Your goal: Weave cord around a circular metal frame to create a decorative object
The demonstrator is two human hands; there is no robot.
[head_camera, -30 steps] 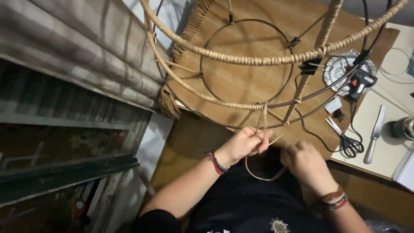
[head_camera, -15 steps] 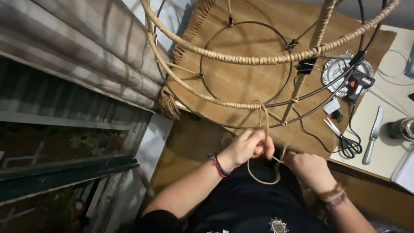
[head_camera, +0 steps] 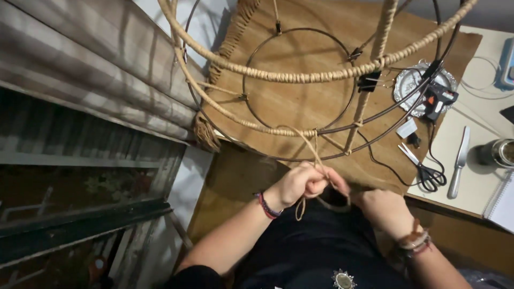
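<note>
Between the left hand [head_camera: 292, 184] and right hand [head_camera: 383, 211] runs a tan cord [head_camera: 316, 155], matt and fibrous, perhaps rattan or twisted paper. Above the hands, the frame [head_camera: 300, 152] is thin dark metal wire, its upper hoop [head_camera: 321, 75] wrapped in rough pale fibre. Beyond lies smooth brown wooden board [head_camera: 300, 101]. Right of the right hand, scissors [head_camera: 423, 168] and a knife [head_camera: 459, 160] show glossy metal.

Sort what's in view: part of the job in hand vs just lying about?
In use: left hand, right hand, tan cord, wire frame.
Lying about: scissors, glue gun, knife, foil dish, metal cup.
</note>
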